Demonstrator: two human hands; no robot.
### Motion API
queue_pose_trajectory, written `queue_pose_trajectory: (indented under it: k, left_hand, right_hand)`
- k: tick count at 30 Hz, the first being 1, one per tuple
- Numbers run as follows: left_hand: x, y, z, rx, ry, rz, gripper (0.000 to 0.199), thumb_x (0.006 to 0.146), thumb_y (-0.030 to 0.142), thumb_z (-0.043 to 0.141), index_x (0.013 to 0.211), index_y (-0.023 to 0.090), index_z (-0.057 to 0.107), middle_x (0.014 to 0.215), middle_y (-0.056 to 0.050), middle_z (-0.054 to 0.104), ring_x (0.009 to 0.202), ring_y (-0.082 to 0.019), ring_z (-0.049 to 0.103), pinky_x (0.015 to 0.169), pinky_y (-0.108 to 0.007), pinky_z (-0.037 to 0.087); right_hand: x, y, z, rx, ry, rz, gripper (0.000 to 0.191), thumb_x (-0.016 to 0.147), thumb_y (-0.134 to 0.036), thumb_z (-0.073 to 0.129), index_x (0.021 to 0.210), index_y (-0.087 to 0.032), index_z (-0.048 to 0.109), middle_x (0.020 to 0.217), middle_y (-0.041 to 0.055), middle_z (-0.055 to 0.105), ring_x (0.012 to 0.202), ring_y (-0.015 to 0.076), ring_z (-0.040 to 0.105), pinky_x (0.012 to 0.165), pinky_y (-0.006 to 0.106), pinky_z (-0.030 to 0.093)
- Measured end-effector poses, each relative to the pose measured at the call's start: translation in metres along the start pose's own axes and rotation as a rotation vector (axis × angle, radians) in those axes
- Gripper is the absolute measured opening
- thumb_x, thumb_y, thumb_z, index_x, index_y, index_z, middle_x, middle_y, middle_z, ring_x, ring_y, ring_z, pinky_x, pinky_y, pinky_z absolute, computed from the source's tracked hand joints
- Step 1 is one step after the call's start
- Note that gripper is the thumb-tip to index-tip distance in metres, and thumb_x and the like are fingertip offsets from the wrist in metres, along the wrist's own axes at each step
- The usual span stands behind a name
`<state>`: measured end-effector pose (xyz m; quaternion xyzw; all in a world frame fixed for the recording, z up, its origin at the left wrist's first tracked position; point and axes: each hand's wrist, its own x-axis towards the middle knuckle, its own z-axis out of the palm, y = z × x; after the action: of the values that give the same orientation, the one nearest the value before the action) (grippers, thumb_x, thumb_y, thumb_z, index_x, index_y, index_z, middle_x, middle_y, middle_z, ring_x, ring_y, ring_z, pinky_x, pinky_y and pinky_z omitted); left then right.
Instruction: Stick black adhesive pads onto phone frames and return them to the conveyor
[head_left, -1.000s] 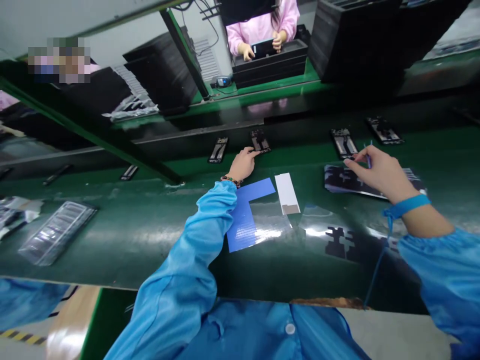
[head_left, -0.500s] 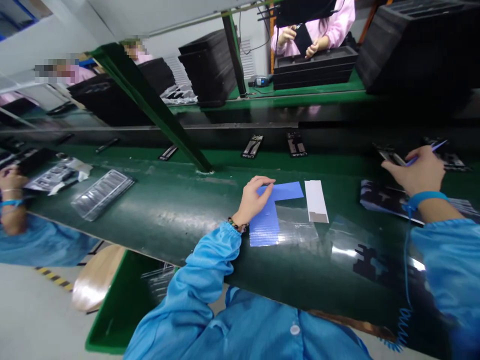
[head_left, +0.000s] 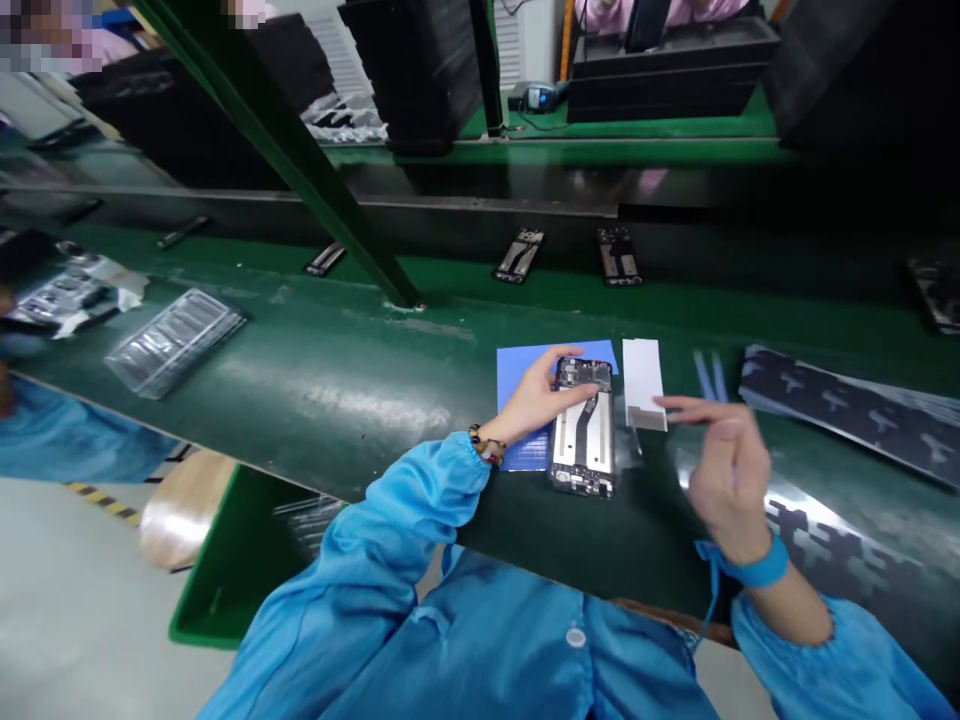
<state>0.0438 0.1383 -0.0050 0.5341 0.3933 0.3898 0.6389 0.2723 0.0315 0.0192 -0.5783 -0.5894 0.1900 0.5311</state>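
Note:
My left hand (head_left: 544, 395) grips the upper end of an opened phone body (head_left: 583, 440), thumb across its top face and fingers at the far edge. The phone lies partly over a blue sheet (head_left: 517, 370), its circuit parts and silvery battery area facing up. My right hand (head_left: 731, 480), smeared by motion, is to the right of the phone. Two blue prongs, apparently tweezers (head_left: 709, 375), stick up from behind its fingers. Its outstretched index finger is by the lower end of a white strip (head_left: 643, 370); whether it touches, I cannot tell.
Dark die-cut sheets (head_left: 847, 400) lie at right, with a clear sheet of black cut-outs (head_left: 832, 540) nearer me. Other phone bodies (head_left: 619, 257) rest along the back. A slanted green post (head_left: 300, 160) and clear plastic tray (head_left: 176, 340) stand left. A co-worker's sleeve (head_left: 67, 430) is at far left.
A phone body has come into my left hand, over the blue sheet. My right hand has moved left and nearer me from the back right, still with the blue tool. The view has shifted.

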Motion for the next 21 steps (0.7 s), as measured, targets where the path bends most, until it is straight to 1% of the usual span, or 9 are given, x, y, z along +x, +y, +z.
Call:
queue_pose_trajectory:
  k: [2,3,5,8,11,13,15,19,21]
  left_hand:
    - [-0.002,-0.005,-0.001,0.124,-0.065,-0.010,0.059,0.089,0.034,0.092,0.139,0.021,0.064,0.117,-0.008,0.082,0.097,-0.021,0.080,0.089,-0.038,0.066]
    - [-0.004,-0.007,0.000,0.198,-0.075,-0.009,0.056,0.089,0.034,0.092,0.136,0.020,0.065,0.115,-0.007,0.082,0.094,-0.020,0.079,0.085,-0.037,0.065]
    - [-0.008,-0.009,0.005,0.340,-0.070,-0.010,0.053,0.089,0.036,0.092,0.132,0.020,0.066,0.111,-0.006,0.080,0.086,-0.019,0.077,0.077,-0.035,0.063]
    - [-0.014,-0.005,0.008,0.520,-0.065,0.014,0.051,0.094,0.044,0.089,0.133,0.021,0.066,0.106,-0.004,0.079,0.078,-0.019,0.073,0.072,-0.036,0.060]
    - [-0.017,0.001,0.006,0.756,-0.073,0.193,0.044,0.099,0.042,0.085,0.133,0.021,0.068,0.116,-0.007,0.077,0.101,-0.025,0.075,0.090,-0.042,0.062]
    - [-0.016,0.003,0.007,0.932,-0.038,0.330,0.035,0.104,0.038,0.079,0.132,0.020,0.070,0.126,-0.011,0.075,0.118,-0.029,0.072,0.102,-0.047,0.059]
    - [-0.015,0.002,0.013,1.073,-0.048,0.438,0.032,0.111,0.041,0.070,0.133,0.018,0.071,0.130,-0.013,0.075,0.123,-0.031,0.069,0.104,-0.048,0.057]
    - [-0.013,-0.005,0.036,1.217,-0.322,0.659,0.042,0.116,0.052,0.058,0.133,0.018,0.074,0.138,-0.012,0.078,0.125,-0.029,0.070,0.110,-0.048,0.054]
    - [-0.013,-0.008,0.045,1.287,-0.379,0.722,0.047,0.117,0.056,0.054,0.132,0.017,0.075,0.139,-0.012,0.078,0.124,-0.030,0.071,0.114,-0.049,0.053]
  right_hand:
    - [0.010,0.018,-0.002,0.139,0.106,0.168,0.030,0.117,-0.059,0.039,0.128,-0.039,0.057,0.124,0.0052,0.082,0.102,0.0289,0.083,0.101,0.060,0.065]
    - [0.014,0.025,-0.004,0.183,0.131,0.231,0.032,0.116,-0.063,0.042,0.134,-0.039,0.054,0.127,0.0052,0.082,0.101,0.0278,0.085,0.101,0.059,0.066]
    - [0.020,0.036,-0.006,0.218,0.152,0.305,0.038,0.111,-0.066,0.055,0.135,-0.036,0.057,0.127,0.0066,0.083,0.104,0.0280,0.086,0.104,0.057,0.068]
    - [0.022,0.043,-0.011,0.232,0.209,0.360,0.041,0.105,-0.061,0.072,0.128,-0.028,0.071,0.110,0.0079,0.084,0.105,0.0287,0.085,0.107,0.056,0.068]
    - [0.023,0.047,-0.014,0.286,0.193,0.414,0.041,0.103,-0.061,0.075,0.126,-0.027,0.080,0.102,0.0052,0.082,0.099,0.0240,0.082,0.109,0.051,0.067]
    - [0.023,0.051,-0.014,0.328,0.151,0.449,0.042,0.101,-0.061,0.078,0.126,-0.028,0.081,0.109,0.0042,0.082,0.105,0.0221,0.081,0.113,0.048,0.065]
    - [0.023,0.056,-0.013,0.338,0.115,0.473,0.042,0.100,-0.062,0.079,0.125,-0.029,0.082,0.116,0.0047,0.083,0.111,0.0231,0.082,0.117,0.049,0.063]
    - [0.021,0.063,-0.011,0.220,0.116,0.475,0.041,0.096,-0.065,0.082,0.118,-0.031,0.079,0.108,0.0062,0.085,0.113,0.0317,0.084,0.119,0.058,0.063]
    - [0.020,0.064,-0.011,0.170,0.130,0.472,0.040,0.091,-0.064,0.087,0.113,-0.032,0.076,0.104,0.0058,0.085,0.111,0.0350,0.085,0.116,0.061,0.064]
